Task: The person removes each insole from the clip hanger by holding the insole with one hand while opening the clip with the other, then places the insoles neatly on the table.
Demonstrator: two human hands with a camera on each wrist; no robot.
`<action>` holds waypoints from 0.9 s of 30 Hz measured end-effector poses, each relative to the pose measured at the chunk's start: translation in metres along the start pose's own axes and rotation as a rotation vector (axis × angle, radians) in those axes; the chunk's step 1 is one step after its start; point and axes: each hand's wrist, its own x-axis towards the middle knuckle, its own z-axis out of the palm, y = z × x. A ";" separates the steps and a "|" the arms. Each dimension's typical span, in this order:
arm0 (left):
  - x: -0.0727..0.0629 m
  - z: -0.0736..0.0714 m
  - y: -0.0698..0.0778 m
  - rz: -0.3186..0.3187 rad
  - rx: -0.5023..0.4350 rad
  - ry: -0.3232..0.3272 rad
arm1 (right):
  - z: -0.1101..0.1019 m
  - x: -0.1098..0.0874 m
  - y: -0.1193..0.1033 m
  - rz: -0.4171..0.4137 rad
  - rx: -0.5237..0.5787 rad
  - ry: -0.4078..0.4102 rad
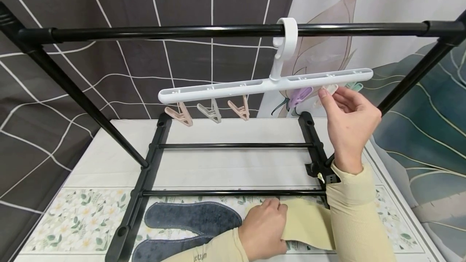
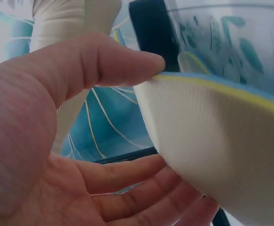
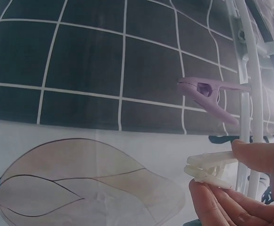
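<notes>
My right hand [image 1: 351, 120] pinches a white clothespin [image 3: 211, 165] between thumb and fingers, under the right half of a white clip hanger [image 1: 218, 90]. A purple clothespin [image 1: 300, 97] hangs beside it, and a green one [image 1: 354, 86] shows partly behind the hand. Down on the table, my left hand [image 1: 265, 229] holds a pale yellow insole [image 1: 309, 221] by its edge. The left wrist view shows the thumb on its blue and yellow rim, with fingers against the other side. Two dark blue insoles [image 1: 193, 216] lie left of that hand, one partly covered by the sleeve.
The hanger hooks over the top bar [image 1: 174, 32] of a black rack, whose lower bars [image 1: 233, 193] cross above the table [image 1: 91, 165]. Pinkish and pale clothespins [image 1: 209, 111] hang on the left half. A grid-patterned curtain [image 1: 127, 7] stands behind.
</notes>
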 end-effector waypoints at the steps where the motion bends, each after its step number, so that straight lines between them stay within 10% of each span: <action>1: -0.001 0.001 0.001 0.004 0.002 -0.003 | 0.000 0.000 0.000 -0.001 0.001 -0.001; 27: -0.007 0.021 0.008 -0.009 0.048 -0.091 | -0.001 -0.001 0.001 0.008 -0.009 0.001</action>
